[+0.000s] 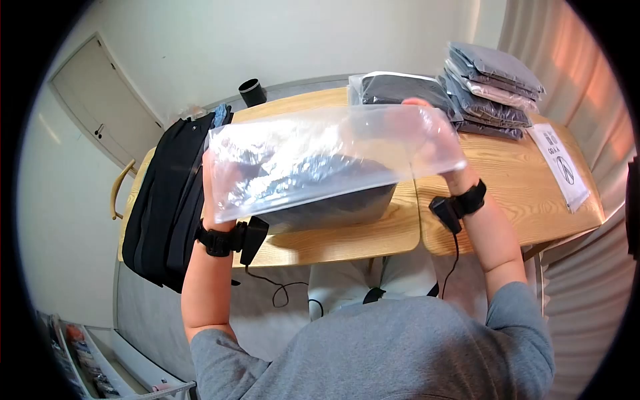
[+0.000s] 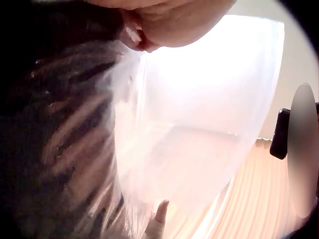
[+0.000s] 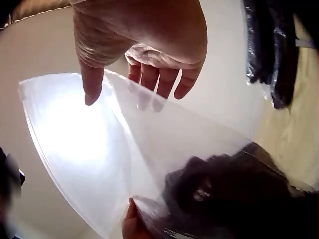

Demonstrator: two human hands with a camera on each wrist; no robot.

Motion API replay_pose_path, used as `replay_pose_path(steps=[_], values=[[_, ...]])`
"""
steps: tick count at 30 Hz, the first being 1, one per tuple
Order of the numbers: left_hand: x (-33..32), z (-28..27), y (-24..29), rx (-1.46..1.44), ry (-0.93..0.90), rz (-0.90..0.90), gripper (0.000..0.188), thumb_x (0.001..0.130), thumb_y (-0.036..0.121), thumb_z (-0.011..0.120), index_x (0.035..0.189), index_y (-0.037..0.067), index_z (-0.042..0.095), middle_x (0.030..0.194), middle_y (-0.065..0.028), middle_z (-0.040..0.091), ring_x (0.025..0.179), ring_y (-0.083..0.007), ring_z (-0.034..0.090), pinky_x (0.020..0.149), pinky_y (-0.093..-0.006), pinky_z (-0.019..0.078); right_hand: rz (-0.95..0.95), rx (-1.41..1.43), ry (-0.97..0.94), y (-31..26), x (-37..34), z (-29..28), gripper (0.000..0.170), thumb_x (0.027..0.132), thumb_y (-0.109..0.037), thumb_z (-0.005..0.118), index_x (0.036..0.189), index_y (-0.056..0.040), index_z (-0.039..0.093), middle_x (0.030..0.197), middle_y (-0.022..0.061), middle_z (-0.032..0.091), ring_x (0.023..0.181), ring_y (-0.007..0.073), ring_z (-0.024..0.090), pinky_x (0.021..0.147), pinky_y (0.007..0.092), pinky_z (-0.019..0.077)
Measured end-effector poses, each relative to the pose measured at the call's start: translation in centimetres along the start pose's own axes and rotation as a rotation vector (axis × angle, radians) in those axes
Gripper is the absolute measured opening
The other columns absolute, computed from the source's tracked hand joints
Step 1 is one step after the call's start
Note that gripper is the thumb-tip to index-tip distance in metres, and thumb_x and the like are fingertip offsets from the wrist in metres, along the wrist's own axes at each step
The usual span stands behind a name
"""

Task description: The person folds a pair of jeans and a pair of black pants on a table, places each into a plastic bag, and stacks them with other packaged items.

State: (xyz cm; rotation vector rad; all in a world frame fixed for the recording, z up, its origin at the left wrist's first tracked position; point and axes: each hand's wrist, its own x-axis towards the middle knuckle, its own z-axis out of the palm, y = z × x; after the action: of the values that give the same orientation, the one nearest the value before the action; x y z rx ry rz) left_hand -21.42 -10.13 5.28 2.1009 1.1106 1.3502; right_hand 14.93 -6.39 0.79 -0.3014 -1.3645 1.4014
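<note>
A clear plastic bag [image 1: 300, 133] is held up in front of me, its glossy film spread wide over the table. Dark folded fabric [image 3: 224, 194] shows inside its lower part. At the bag's left side my left hand [image 1: 212, 190] grips the film; its thumb tip appears low in the right wrist view. My right hand [image 1: 433, 137] is at the opposite end, seen partly through the film. In the right wrist view its thumb lies before the film, and its fairly straight fingers reach behind the edge, spaced apart from the thumb.
Black garments [image 1: 163, 193] lie piled on the table's left side. A bagged dark garment [image 1: 400, 87] lies at the back, beside a tall stack of bagged clothes [image 1: 493, 87]. A printed sheet [image 1: 560, 167] rests at the right. Cables hang from both wrist cameras.
</note>
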Motion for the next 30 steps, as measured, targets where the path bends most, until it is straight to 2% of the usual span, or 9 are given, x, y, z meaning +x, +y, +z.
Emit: replay_pose_path(steps=[1, 3, 7, 10, 13, 15, 17, 22, 30], values=[[-0.4, 0.7, 1.3, -0.784, 0.080, -0.243, 0.020, 0.088, 0.003, 0.052, 0.104, -0.006, 0.058, 0.092, -0.0112, 0.067, 0.077, -0.0146, 0.065, 0.066, -0.0265, 0.0528, -0.015, -0.013, -0.078, 0.7, -0.4, 0.5, 0.048, 0.085, -0.016, 0.062, 0.127, 0.0005, 0.045, 0.124, 0.0134, 0.056, 0.115, 0.0235, 0.054, 0.099, 0.0368, 0.0436], [-0.7, 0.3, 0.2, -0.068, 0.047, 0.019, 0.019, 0.090, 0.005, 0.051, 0.102, -0.006, 0.060, 0.091, -0.0116, 0.067, 0.077, -0.0139, 0.065, 0.065, -0.0257, 0.0525, 0.058, 0.067, -0.067, 2.0, -1.3, 1.3, 0.049, 0.085, -0.012, 0.062, 0.130, -0.0008, 0.044, 0.124, 0.0131, 0.055, 0.118, 0.0234, 0.051, 0.101, 0.0363, 0.0413], [-1.3, -0.2, -0.7, -0.272, 0.049, -0.039, 0.019, 0.089, 0.004, 0.052, 0.101, -0.006, 0.061, 0.090, -0.0119, 0.068, 0.077, -0.0134, 0.064, 0.065, -0.0255, 0.0522, 0.047, -0.067, 0.009, 3.6, -1.3, 4.1, 0.041, 0.086, -0.011, 0.061, 0.125, 0.0001, 0.051, 0.124, 0.0124, 0.055, 0.116, 0.0206, 0.052, 0.100, 0.0311, 0.0396], [-1.7, -0.1, 0.3, -0.347, 0.112, -0.118, 0.015, 0.087, 0.006, 0.055, 0.095, -0.005, 0.061, 0.087, -0.0104, 0.067, 0.073, -0.0130, 0.064, 0.064, -0.0254, 0.0522, 0.219, -0.284, 0.273, 3.4, -0.8, 5.8, 0.026, 0.087, -0.022, 0.064, 0.094, 0.0026, 0.068, 0.096, 0.0091, 0.067, 0.095, 0.0143, 0.060, 0.085, 0.0274, 0.0454], [-2.0, 0.4, 0.6, -0.482, 0.263, -0.228, 0.012, 0.084, 0.007, 0.062, 0.089, -0.003, 0.059, 0.084, -0.0085, 0.066, 0.070, -0.0136, 0.063, 0.062, -0.0257, 0.0519, 0.200, -0.524, 0.303, 2.3, -0.2, 6.8, 0.026, 0.090, -0.024, 0.059, 0.090, 0.0006, 0.068, 0.085, 0.0047, 0.066, 0.079, 0.0116, 0.060, 0.072, 0.0255, 0.0475], [-1.5, -0.3, -0.2, -0.178, 0.229, -0.254, 0.013, 0.076, 0.002, 0.066, 0.085, -0.003, 0.058, 0.083, -0.0071, 0.065, 0.070, -0.0135, 0.062, 0.064, -0.0271, 0.0516, 0.160, -0.457, 0.359, 2.4, 0.6, 7.0, 0.028, 0.090, -0.025, 0.059, 0.088, 0.0007, 0.068, 0.082, 0.0041, 0.066, 0.076, 0.0113, 0.060, 0.069, 0.0257, 0.0472], [-0.2, -0.4, -1.8, 0.594, 0.184, 0.177, 0.021, 0.070, -0.001, 0.069, 0.088, -0.003, 0.060, 0.085, -0.0075, 0.065, 0.073, -0.0127, 0.061, 0.067, -0.0279, 0.0510, 0.123, -0.391, 0.415, 2.0, 1.9, 6.9, 0.029, 0.091, -0.026, 0.058, 0.085, 0.0008, 0.068, 0.079, 0.0035, 0.065, 0.073, 0.0109, 0.059, 0.065, 0.0259, 0.0469], [5.0, 0.0, -3.7, -0.176, 0.215, 0.114, 0.017, 0.084, 0.002, 0.059, 0.098, -0.007, 0.060, 0.091, -0.0078, 0.065, 0.078, -0.0122, 0.061, 0.068, -0.0252, 0.0496, -0.284, -0.800, 0.489, 1.9, 7.1, 2.6, 0.034, 0.092, -0.031, 0.059, 0.084, 0.0006, 0.067, 0.070, 0.0027, 0.064, 0.066, 0.0107, 0.059, 0.063, 0.0250, 0.0472], [0.2, -1.5, -5.3, -0.696, -0.048, -0.196, 0.026, 0.095, 0.017, 0.044, 0.106, -0.001, 0.060, 0.100, -0.0088, 0.064, 0.089, -0.0161, 0.060, 0.080, -0.0289, 0.0479, -0.176, -0.422, 0.220, -0.5, 2.2, 0.5, 0.030, 0.095, -0.025, 0.053, 0.094, 0.0017, 0.067, 0.089, 0.0107, 0.069, 0.080, 0.0175, 0.064, 0.076, 0.0286, 0.0488]])
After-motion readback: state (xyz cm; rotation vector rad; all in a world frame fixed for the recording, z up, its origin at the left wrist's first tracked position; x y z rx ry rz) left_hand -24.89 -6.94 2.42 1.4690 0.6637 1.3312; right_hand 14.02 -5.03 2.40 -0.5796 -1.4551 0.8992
